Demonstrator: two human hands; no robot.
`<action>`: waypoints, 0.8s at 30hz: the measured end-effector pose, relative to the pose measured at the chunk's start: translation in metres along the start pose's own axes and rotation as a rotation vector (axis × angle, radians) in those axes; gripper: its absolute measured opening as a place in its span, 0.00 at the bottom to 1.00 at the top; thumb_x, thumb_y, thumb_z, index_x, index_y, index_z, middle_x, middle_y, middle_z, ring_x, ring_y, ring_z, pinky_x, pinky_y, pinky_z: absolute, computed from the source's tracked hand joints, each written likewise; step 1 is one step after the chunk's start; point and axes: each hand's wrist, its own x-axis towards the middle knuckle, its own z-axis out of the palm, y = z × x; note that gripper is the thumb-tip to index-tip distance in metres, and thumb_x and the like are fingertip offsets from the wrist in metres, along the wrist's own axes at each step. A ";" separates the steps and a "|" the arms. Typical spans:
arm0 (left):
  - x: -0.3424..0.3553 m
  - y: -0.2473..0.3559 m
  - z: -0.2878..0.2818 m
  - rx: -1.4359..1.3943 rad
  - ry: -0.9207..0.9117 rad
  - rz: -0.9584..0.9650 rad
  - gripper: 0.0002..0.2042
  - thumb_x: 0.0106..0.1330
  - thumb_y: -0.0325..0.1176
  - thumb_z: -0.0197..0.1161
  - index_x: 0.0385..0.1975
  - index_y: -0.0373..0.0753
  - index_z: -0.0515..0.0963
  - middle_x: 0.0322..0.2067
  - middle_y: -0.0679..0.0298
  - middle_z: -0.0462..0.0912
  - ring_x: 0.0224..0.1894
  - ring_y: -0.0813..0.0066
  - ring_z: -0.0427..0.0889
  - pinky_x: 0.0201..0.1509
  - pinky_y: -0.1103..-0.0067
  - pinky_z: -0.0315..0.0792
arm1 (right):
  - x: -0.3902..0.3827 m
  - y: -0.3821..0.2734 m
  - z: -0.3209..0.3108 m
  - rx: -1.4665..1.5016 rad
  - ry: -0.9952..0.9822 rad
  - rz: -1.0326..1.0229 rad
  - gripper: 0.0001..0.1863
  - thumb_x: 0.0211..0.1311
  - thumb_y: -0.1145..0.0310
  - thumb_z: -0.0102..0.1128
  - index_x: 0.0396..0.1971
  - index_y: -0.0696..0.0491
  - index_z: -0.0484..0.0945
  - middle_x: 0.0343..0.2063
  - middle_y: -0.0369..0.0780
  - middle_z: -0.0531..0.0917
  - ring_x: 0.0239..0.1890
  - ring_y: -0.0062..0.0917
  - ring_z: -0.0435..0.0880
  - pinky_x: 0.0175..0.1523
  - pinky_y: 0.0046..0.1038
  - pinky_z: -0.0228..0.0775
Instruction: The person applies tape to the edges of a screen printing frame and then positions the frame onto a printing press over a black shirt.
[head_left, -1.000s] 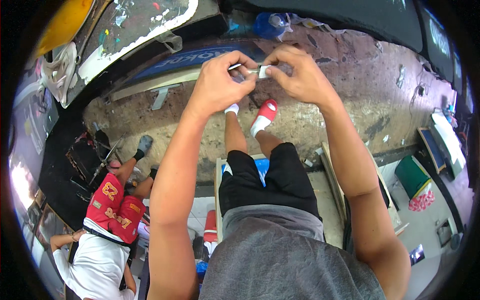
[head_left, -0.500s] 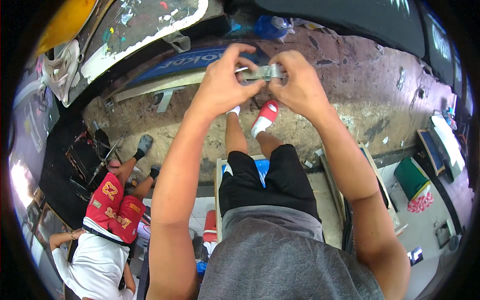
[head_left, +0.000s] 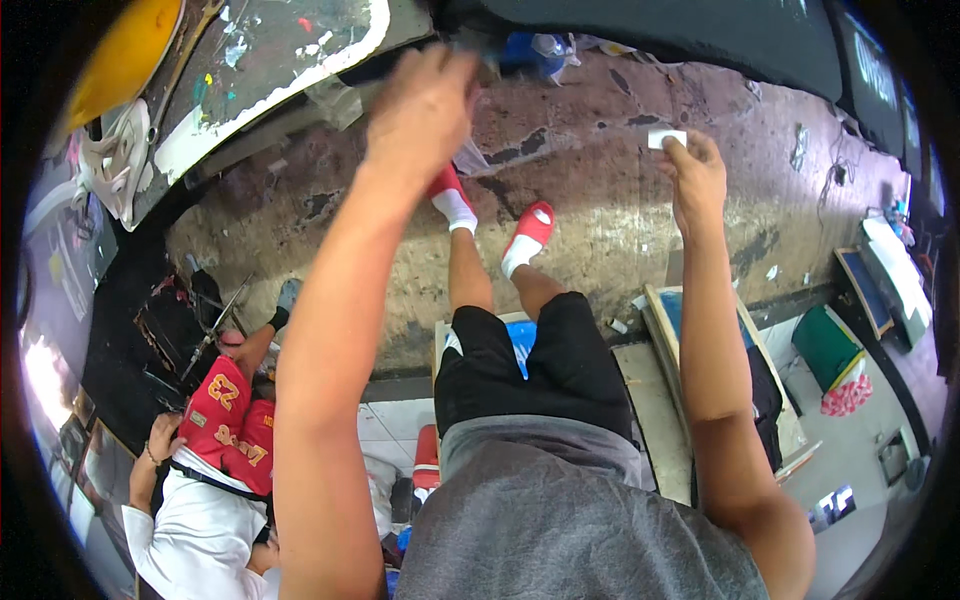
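My right hand (head_left: 692,180) is raised at the right, thumb and fingers pinching a small flat white piece (head_left: 667,139). At the upper middle, my left hand (head_left: 425,112) reaches toward the dark edge of the far seat or bench. Motion smears its fingers, so I cannot make out whether they hold anything. A blue plastic container (head_left: 525,52) lies just beyond that hand. Below both hands, red slippers (head_left: 532,228) with white socks rest on the worn brown wooden surface (head_left: 600,170).
A paint-spattered table (head_left: 270,60) stands at the upper left, with a pale strap-like item (head_left: 115,160) beside it. Another person in red shorts (head_left: 225,410) sits at the lower left. Wooden frames (head_left: 665,330) lean at my right, near a green bin (head_left: 828,350).
My hands have parted from a clear, roll-like thing they held together. The left moved up and left, the right moved right with the white piece. The blue lettered board no longer shows.
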 end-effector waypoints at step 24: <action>-0.078 0.076 0.031 -1.182 -0.578 -0.293 0.16 0.62 0.34 0.72 0.48 0.37 0.83 0.44 0.63 0.86 0.49 0.76 0.81 0.55 0.75 0.74 | -0.118 0.021 -0.002 0.543 -0.408 0.379 0.16 0.66 0.78 0.63 0.52 0.62 0.76 0.40 0.43 0.84 0.40 0.27 0.85 0.47 0.29 0.78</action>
